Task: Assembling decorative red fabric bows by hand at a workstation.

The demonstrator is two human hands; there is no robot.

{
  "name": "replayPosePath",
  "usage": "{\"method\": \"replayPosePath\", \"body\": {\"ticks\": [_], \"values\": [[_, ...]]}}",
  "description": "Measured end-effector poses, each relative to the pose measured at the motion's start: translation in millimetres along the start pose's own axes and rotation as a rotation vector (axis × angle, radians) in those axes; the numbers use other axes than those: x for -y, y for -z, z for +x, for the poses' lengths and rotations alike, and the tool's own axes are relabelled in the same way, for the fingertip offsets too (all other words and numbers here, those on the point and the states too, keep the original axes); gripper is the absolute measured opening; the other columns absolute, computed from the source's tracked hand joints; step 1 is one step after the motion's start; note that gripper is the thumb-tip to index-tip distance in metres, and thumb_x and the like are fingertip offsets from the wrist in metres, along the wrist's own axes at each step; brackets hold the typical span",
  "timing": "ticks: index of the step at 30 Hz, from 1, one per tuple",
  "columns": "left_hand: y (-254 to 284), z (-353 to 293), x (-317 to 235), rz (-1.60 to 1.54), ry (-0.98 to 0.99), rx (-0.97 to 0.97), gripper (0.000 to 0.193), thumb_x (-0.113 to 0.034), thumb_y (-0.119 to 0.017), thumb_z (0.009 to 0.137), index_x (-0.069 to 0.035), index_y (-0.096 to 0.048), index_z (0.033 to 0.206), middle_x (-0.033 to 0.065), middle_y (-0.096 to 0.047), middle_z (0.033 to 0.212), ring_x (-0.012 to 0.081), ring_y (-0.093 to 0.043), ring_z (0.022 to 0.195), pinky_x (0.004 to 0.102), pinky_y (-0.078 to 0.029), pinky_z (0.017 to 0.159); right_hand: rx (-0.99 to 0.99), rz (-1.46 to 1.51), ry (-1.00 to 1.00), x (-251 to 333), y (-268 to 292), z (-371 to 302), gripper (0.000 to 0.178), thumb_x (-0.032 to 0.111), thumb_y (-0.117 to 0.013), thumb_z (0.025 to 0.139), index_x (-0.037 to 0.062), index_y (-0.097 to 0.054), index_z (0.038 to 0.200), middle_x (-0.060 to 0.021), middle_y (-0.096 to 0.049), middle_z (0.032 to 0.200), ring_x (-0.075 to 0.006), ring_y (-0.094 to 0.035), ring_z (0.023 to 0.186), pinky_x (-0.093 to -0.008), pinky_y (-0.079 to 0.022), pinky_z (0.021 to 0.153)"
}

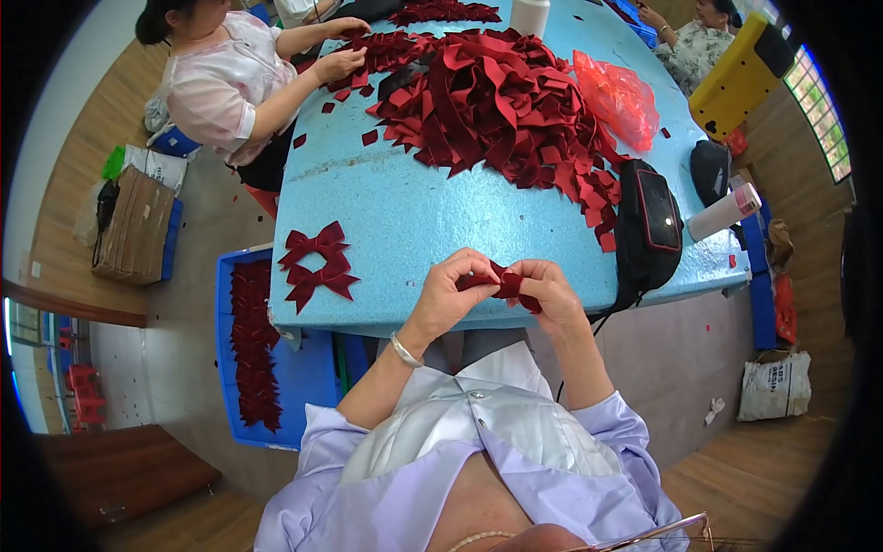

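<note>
1. Left hand: my left hand, at the center of the frame, pinches one end of a dark red ribbon between thumb and fingertips. A silver bracelet sits on this wrist.
2. Right hand: my right hand, just beside it, grasps the other end of the ribbon, with the fingers curled over it. The fingers partly hide its shape.
3. Ribbon position: the ribbon is at the center of the frame, above the near edge of the light blue table.
4. Bows: two red bows lie near each other on the table, left of center.
5. Crate: a blue crate at lower left contains rows of red bows.
6. Stock: a large pile of red ribbon pieces covers the upper center, touching a red plastic bag.
7. Right side: a black bag lies near a pale bottle.
8. Upper left: a co-worker handles red pieces at the table edge.
</note>
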State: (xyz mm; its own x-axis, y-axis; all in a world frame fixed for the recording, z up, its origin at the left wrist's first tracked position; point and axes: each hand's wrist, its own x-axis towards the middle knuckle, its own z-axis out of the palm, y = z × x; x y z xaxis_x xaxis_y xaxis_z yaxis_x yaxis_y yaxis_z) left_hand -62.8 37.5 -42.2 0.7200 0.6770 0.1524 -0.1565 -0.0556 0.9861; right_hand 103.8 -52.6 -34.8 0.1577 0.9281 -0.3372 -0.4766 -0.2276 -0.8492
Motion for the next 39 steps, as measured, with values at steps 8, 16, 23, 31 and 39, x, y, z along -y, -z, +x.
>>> {"method": "replayPosePath", "body": {"ticks": [8, 16, 23, 31, 39], "values": [[1.3, -1.5, -1.9, -0.131, 0.117, 0.066, 0.011, 0.009, -0.065, 0.079, 0.0, -0.064, 0.086, 0.0053, -0.059, 0.101, 0.011, -0.058, 0.091, 0.0239, -0.05, 0.082, 0.006, -0.05, 0.015, -7.2, 1.6, 0.1, 0.017, 0.004, -0.059, 0.074, -0.0044, -0.064, 0.088, -0.0083, -0.065, 0.08, -0.0122, -0.057, 0.066, -0.0243, -0.046, 0.06], [10.2, -2.9, 3.5, -0.125, 0.199, 0.149, 0.012, 0.008, -0.065, 0.08, -0.002, -0.062, 0.085, 0.0011, -0.061, 0.092, 0.0066, -0.058, 0.081, 0.0201, -0.049, 0.067, 0.098, -0.038, -0.083, -7.0, 3.0, -1.6, 0.018, 0.007, -0.061, 0.076, -0.0048, -0.065, 0.089, -0.0089, -0.065, 0.081, -0.0127, -0.059, 0.067, -0.0246, -0.047, 0.06], [11.8, -5.3, -9.4, -0.06, 0.277, 0.191, 0.009, 0.002, -0.068, 0.08, -0.004, -0.062, 0.085, -0.0024, -0.061, 0.08, 0.0027, -0.054, 0.065, 0.0185, -0.042, 0.052, 0.196, -0.001, -0.157, -9.0, 9.3, -3.9, 0.017, 0.007, -0.063, 0.078, -0.0043, -0.065, 0.091, -0.0082, -0.065, 0.081, -0.0115, -0.058, 0.065, -0.0228, -0.047, 0.059], [8.4, -5.4, -14.5, 0.068, 0.208, 0.178, 0.011, 0.0, -0.065, 0.08, -0.005, -0.063, 0.09, -0.0024, -0.062, 0.075, 0.0033, -0.052, 0.059, 0.0184, -0.041, 0.05, 0.122, -0.244, -0.108, -12.6, 7.2, -5.2, 0.016, 0.005, -0.063, 0.079, -0.0026, -0.065, 0.093, -0.0062, -0.066, 0.084, -0.0097, -0.06, 0.066, -0.0221, -0.048, 0.061], [16.1, -6.4, -5.6, 0.073, 0.233, 0.242, 0.014, 0.0, -0.063, 0.08, -0.004, -0.063, 0.094, -0.0011, -0.063, 0.076, 0.0041, -0.054, 0.061, 0.0189, -0.042, 0.049, 0.19, -0.217, -0.049, -9.8, 0.7, -11.3, 0.02, 0.0, -0.059, 0.082, -0.0001, -0.053, 0.101, -0.0073, -0.066, 0.087, -0.0114, -0.064, 0.073, -0.0226, -0.049, 0.061]]}}
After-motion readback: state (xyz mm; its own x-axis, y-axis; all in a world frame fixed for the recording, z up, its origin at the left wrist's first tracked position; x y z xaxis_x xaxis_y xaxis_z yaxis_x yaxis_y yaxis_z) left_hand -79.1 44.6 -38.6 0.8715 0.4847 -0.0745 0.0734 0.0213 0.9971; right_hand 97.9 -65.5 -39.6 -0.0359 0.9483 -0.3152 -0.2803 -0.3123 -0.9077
